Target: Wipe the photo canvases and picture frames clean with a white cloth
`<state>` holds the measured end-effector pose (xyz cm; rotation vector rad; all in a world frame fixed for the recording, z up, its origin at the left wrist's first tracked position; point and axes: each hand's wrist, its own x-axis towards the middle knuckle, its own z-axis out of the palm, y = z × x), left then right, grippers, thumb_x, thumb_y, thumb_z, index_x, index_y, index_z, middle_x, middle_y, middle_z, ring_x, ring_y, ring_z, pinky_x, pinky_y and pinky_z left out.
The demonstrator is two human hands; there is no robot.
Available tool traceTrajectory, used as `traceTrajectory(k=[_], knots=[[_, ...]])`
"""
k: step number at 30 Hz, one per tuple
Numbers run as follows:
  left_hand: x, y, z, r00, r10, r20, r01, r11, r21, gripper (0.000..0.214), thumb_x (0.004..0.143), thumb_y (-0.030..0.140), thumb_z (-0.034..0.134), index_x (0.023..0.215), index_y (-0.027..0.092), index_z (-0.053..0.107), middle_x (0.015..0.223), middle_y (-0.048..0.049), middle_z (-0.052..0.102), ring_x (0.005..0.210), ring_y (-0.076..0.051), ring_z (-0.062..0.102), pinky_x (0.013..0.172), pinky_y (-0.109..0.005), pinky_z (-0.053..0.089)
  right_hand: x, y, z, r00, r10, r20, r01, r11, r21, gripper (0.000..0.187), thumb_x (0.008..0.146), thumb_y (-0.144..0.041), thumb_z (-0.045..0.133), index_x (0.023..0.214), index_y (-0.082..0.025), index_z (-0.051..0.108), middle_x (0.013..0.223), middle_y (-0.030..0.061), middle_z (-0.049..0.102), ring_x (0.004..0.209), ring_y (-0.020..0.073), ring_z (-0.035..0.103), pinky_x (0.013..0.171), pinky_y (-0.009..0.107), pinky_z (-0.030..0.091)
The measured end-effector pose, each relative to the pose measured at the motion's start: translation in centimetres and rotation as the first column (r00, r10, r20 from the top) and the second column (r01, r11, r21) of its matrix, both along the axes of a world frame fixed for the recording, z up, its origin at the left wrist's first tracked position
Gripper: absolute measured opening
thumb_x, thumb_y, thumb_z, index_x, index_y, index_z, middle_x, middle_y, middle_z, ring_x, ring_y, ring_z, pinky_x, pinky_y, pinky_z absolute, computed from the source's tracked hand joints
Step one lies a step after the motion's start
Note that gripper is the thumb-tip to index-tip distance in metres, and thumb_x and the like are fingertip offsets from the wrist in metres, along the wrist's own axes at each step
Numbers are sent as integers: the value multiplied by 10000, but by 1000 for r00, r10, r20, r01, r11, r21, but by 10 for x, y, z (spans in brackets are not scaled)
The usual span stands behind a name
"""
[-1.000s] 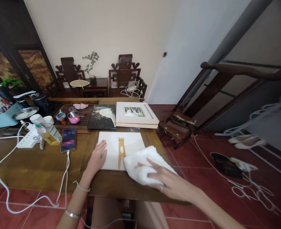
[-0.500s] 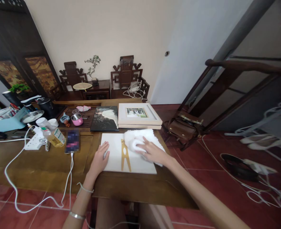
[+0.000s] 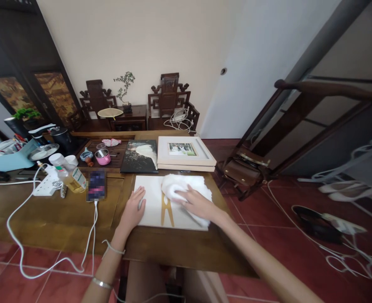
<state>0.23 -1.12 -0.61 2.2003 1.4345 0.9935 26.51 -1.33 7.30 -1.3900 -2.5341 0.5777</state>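
From the head view, I saw the right hand (image 3: 201, 204) pinching a bunched towel (image 3: 175, 185) over the board's (image 3: 151, 215) right part on the worktop (image 3: 186, 248); the left hand (image 3: 135, 209) lay flat at its left, thumb apart. The towel seemed soft, light, best gripped by its folds.

White panel (image 3: 151, 195) – flat, squared to the near side of the wooden table (image 3: 173, 248), face up. Tan forked shape (image 3: 163, 214) on its face, two prongs toward the near edge, top end under the cloth; can't tell if printed or separate. White cloth (image 3: 175, 183) – fluffy, bunched at left, spread flatter rightward, overhanging panel's right edge.
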Motion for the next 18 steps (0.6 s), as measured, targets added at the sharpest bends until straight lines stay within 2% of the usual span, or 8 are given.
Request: traceTrajectory(k=[2,4,6,8,12,14,16,18], knots=[[0,0,0,1000,-4,11,4,1000,3,388,885,198,431,1254,151,544,1351,-134,511,1306,-220,420,1113,-484,292,-22,17,-8,1000,-3,-15,5,994,109,370,941,-252,316,1172,-149,586,1232,126,597,1245,286,445,1084,554,187],[0,0,-1,999,-10,30,10,1000,18,385,883,196,437,1252,170,547,1349,-123,517,1302,-218,426,1109,-485,300,-39,20,-14,1000,-1,-1,1,984,177,362,925,-222,345,1175,-123,587,1276,153,561,1335,308,312,1081,589,158],[-1,0,-1,999,-13,43,12,999,31,385,882,195,442,1252,184,548,1345,-113,523,1301,-215,429,1109,-482,302,-47,8,-19,998,45,31,-51,975,215,353,888,-186,395,1167,-112,599,1338,174,503,1373,320,217,1083,602,142],[0,0,-1,999,-15,47,14,999,34,386,881,195,444,1253,188,547,1342,-110,527,1302,-214,427,1110,-478,302,-48,-17,-23,991,124,51,-133,966,221,367,835,-146,444,1162,-121,608,1402,174,431,1386,321,170,1090,608,124],[0,-1,-1,999,-9,42,9,1000,18,386,884,196,435,1253,186,548,1346,-111,523,1305,-219,422,1111,-476,301,-38,-76,-20,958,286,13,-285,949,133,395,766,-118,499,1137,-160,629,1449,135,372,1392,307,155,1111,604,86],[0,-1,0,999,-15,36,15,1000,15,386,886,196,431,1254,185,547,1351,-113,517,1309,-220,416,1112,-477,297,-31,-91,-11,933,359,-34,-357,932,66,356,776,-141,517,1107,-181,644,1431,113,409,1383,280,206,1133,562,81],[0,-1,1,999,-27,29,27,1000,14,387,887,195,428,1256,186,544,1356,-111,513,1313,-220,411,1112,-479,295,-22,-88,-1,914,398,-75,-400,916,-18,288,827,-194,506,1072,-199,658,1372,95,490,1365,253,268,1138,505,156],[0,-1,1,999,-28,24,27,1000,10,388,886,193,429,1256,182,544,1358,-113,510,1314,-220,409,1114,-481,289,-13,-67,4,936,340,-90,-348,932,-101,288,893,-293,461,1089,-202,651,1331,98,533,1340,258,323,1086,462,298]])
